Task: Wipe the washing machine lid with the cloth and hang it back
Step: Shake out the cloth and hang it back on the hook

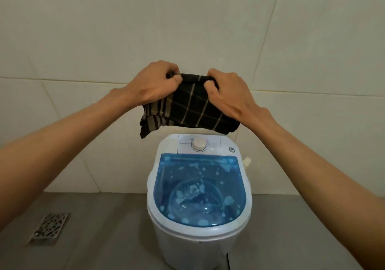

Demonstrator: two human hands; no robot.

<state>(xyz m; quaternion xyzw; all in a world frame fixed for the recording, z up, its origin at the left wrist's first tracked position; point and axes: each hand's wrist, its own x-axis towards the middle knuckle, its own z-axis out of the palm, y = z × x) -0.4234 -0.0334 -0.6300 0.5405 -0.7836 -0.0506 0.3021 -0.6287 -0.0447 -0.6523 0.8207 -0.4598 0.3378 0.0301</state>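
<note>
Floor drain [49,228] sits low left in the grey floor. Our left hand [153,83] has its fingers [174,78] pinched closed on the cloth's top-left corner. The cloth [192,105] is dark plaid, top edge stretched horizontal between both hands, body hanging down in front of the tiled wall [187,19], above the dial [199,143]. Below it, the blue lid [199,190] is down on the washing machine [198,246], spotted. Our right hand [229,93] is clenched on the top-right corner.

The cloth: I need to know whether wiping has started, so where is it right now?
In the head view the cloth hangs centre frame, gripped by the left hand and right hand against the tiled wall, above the washing machine lid, not touching it.
</note>
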